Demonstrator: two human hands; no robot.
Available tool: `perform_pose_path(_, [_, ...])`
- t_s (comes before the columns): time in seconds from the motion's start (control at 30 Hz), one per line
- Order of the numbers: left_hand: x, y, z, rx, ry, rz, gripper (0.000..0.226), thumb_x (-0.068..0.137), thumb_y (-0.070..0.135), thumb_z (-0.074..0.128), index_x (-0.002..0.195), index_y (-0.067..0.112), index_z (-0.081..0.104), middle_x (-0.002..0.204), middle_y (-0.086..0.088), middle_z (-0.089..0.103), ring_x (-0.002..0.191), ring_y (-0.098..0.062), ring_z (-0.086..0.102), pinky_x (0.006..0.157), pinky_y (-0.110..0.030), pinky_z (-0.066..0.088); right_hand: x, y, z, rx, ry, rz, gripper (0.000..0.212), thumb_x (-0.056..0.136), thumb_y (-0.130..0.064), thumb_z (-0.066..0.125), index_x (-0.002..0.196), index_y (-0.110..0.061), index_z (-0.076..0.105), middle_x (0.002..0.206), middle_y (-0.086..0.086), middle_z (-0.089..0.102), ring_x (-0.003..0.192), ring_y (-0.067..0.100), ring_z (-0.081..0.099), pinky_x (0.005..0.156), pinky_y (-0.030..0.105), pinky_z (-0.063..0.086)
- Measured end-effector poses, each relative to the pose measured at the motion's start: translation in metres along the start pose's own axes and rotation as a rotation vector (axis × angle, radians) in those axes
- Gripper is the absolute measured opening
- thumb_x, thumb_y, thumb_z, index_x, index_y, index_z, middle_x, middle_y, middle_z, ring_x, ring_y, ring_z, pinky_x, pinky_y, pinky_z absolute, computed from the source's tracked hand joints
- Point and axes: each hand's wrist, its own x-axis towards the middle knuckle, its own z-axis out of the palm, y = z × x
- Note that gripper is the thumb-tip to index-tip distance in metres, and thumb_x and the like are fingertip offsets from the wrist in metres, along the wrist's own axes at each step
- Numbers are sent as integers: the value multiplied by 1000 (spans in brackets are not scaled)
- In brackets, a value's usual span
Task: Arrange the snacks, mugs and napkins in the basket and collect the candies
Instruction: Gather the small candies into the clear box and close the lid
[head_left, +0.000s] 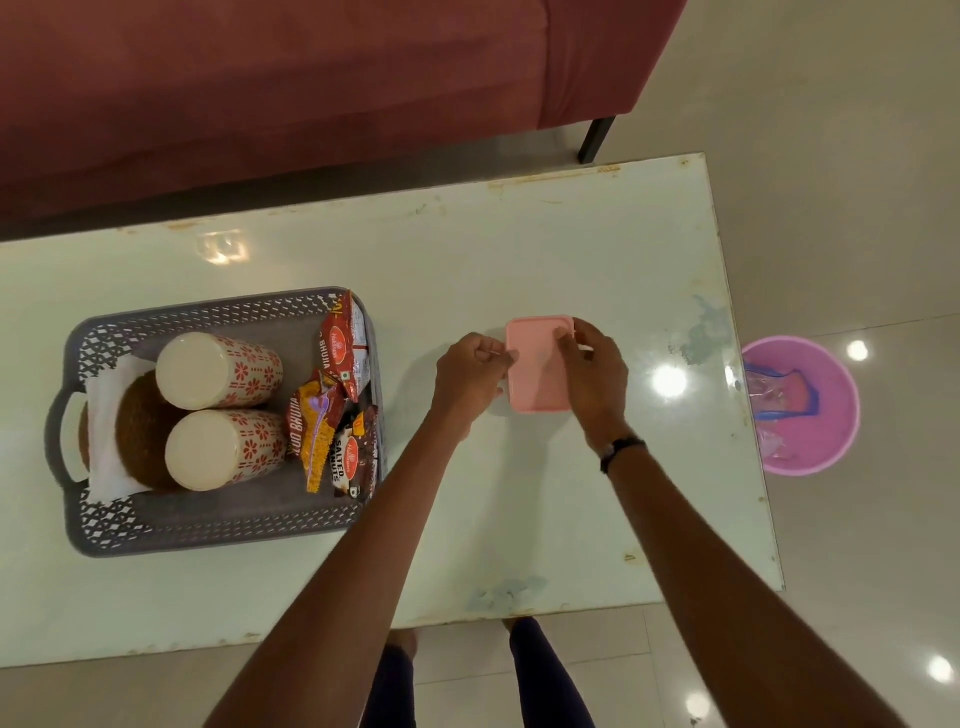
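A pink lidded box (537, 370) sits on the white table, and both hands are on it. My left hand (470, 376) pinches its left edge. Over the right side curls my right hand (595, 374), fingertips on the lid. To the left stands a grey lattice basket (208, 525). It holds two floral mugs (221, 370) (226, 449) lying on their sides, a white napkin (104, 452) with a brown round thing (140, 426) on it, and several snack packets (340, 415) along its right wall. No loose candies show.
The glass-topped table (363, 260) ends at the right near a pink bucket (810, 405) on the floor, with wrappers inside. A dark red sofa (311, 78) runs along the table's far side. My legs are below the near edge.
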Motion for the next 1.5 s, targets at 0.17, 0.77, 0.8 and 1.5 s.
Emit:
perform_pose_path(0.17, [18, 13, 4, 46, 56, 41, 9, 84, 18, 65, 88, 11, 63, 91, -12, 68, 88, -32, 69, 81, -46, 58, 20, 0, -15, 242, -153, 127, 24, 82, -26, 69, 104, -16, 71, 102, 4, 71, 89, 16, 63, 87, 40, 53])
perform_pose_path(0.77, [-78, -83, 21, 826, 172, 737, 46, 90, 12, 55, 135, 12, 46, 146, -6, 44, 137, -24, 37, 109, -34, 35, -29, 22, -23, 138, -143, 123, 16, 81, -16, 72, 96, -13, 70, 95, 5, 73, 91, 21, 70, 85, 41, 58])
perform_pose_path(0.8, [-80, -89, 20, 872, 181, 737, 47, 88, 14, 58, 135, 12, 47, 145, -7, 45, 138, -25, 37, 109, -36, 35, -33, 20, -18, 145, -152, 126, 16, 80, -14, 72, 96, -11, 70, 94, 7, 73, 89, 22, 70, 85, 41, 58])
perform_pose_path(1.5, [-85, -126, -32, 871, 254, 541, 66, 87, 18, 62, 144, 5, 31, 150, -12, 37, 141, -25, 31, 114, -37, 24, -67, -10, 80, 44, -234, -2, 20, 80, -16, 73, 97, -8, 70, 90, 5, 71, 87, 19, 68, 84, 36, 58])
